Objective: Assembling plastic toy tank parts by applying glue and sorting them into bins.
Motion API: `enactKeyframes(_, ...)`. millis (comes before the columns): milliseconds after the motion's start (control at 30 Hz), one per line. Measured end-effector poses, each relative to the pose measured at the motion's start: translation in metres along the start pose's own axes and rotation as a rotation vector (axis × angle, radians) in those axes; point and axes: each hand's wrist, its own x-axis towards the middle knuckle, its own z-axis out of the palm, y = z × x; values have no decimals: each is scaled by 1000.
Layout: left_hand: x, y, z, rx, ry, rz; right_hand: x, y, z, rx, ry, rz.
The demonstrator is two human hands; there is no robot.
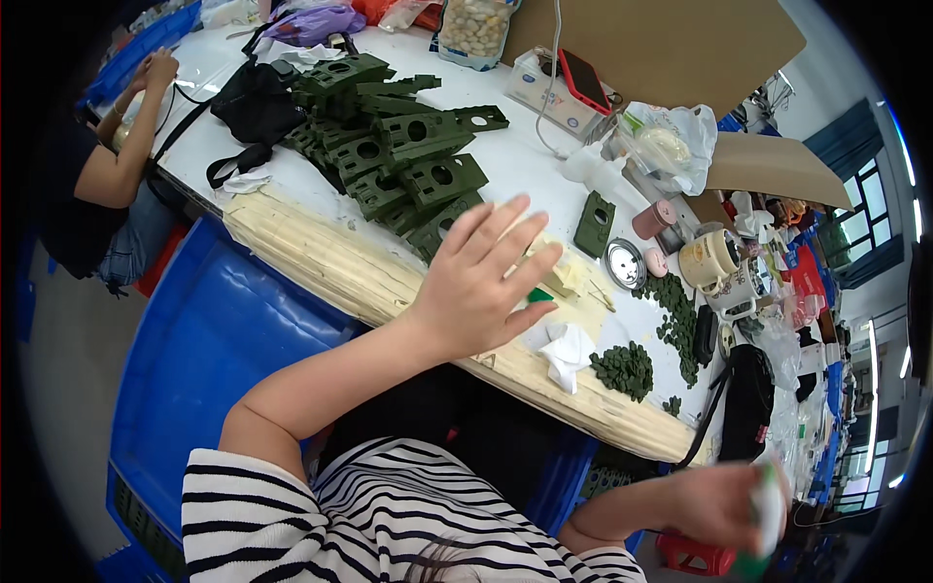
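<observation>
My left hand (481, 282) is raised over the table's front edge, fingers spread, holding nothing. Behind it lies a heap of dark green moulded plastic parts (384, 146) with round holes. My right hand (717, 505) is off to the lower right, past the table edge and smeared by motion. Its fingers are closed round a white-and-green object (768, 510), too blurred for me to name its kind. A crumpled white tissue (569, 355) lies near my left hand, beside a pile of small dark green pieces (624, 371). A single green part (594, 224) lies farther back.
A round metal tin (625, 263), a pink cylinder (654, 220) and a cream mug (708, 260) stand at the right. More small green pieces (677, 321) spread beside them. A phone (584, 81) rests on a tissue box. At the left are a blue bin (214, 350) and another person (107, 175).
</observation>
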Motion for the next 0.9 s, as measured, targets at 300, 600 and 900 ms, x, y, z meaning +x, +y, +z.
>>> enactKeyframes(300,6,-55,-15,442,-373,-138,59,-10,-40,-545,-74,-283)
enactKeyframes(600,-12,-73,-11,536,-351,-124,-62,18,66,-288,-811,305)
enactKeyframes(900,5,-70,-10,514,-394,-74,7,36,39,164,120,-190)
